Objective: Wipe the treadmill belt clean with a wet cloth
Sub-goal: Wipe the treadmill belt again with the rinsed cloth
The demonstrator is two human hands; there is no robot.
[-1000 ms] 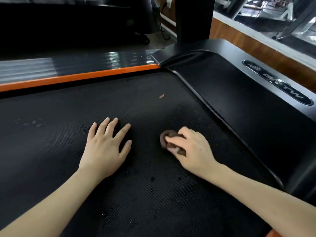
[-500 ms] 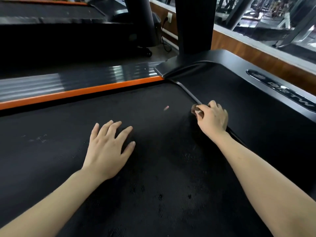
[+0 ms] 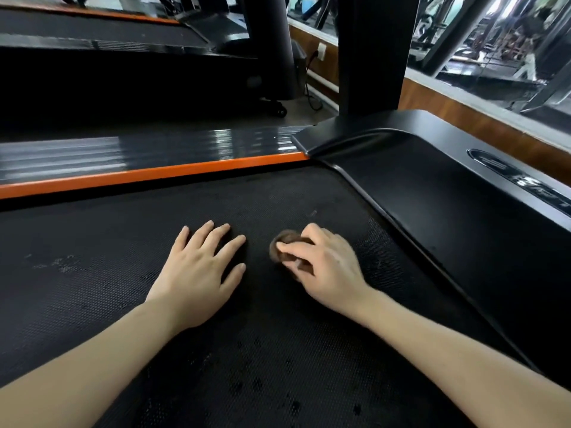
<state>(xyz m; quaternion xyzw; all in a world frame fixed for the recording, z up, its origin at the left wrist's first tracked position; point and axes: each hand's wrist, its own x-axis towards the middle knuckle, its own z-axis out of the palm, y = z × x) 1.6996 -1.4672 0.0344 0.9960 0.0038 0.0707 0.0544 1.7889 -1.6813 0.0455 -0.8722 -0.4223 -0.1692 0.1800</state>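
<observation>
My right hand (image 3: 324,264) has the small brown cloth (image 3: 282,242) scrunched under curled fingers on the belt (image 3: 92,288), nearer its right edge. My left hand (image 3: 197,267) lies flat, fingers spread, just beside. Cloth's soft and squishy and probably drags on that texture, so I'd grip from on top.

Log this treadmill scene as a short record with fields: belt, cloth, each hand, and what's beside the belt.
belt: black, textured; pale smudges at left, dark spots near the camera
cloth: small brown wad on the belt
left hand: flat on the belt, fingers spread
right hand: grips the cloth against the belt
beyond: orange strip along the belt's far edge
</observation>
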